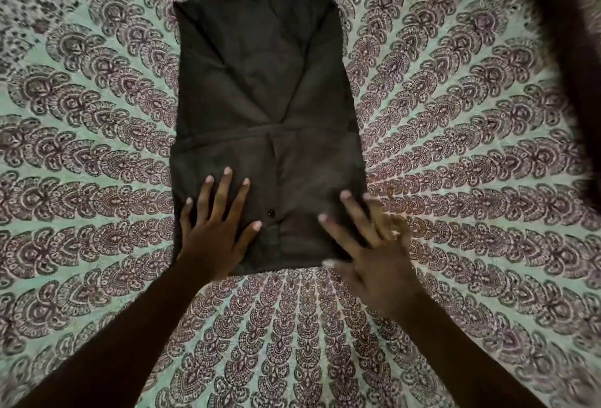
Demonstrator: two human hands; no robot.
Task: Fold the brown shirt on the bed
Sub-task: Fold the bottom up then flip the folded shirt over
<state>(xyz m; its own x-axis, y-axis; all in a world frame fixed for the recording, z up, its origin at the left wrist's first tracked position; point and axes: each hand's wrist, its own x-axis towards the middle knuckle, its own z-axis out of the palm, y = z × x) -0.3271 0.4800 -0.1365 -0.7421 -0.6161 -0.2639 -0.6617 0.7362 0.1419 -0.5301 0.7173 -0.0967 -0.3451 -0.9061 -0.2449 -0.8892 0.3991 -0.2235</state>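
The brown shirt (260, 82) lies on the bed as a long narrow rectangle, its sides folded in toward the middle. A small dark button shows near its lower end. My left hand (214, 228) rests flat on the shirt's near left part, fingers spread. My right hand (374, 245) is at the near right corner, fingers apart, partly on the shirt and partly over the bedsheet; it looks blurred by motion. Neither hand grips the cloth.
The bed is covered by a pale green sheet (97, 147) with a radiating purple-brown leaf pattern. A dark fuzzy strip (572, 66) runs down the upper right edge of the view.
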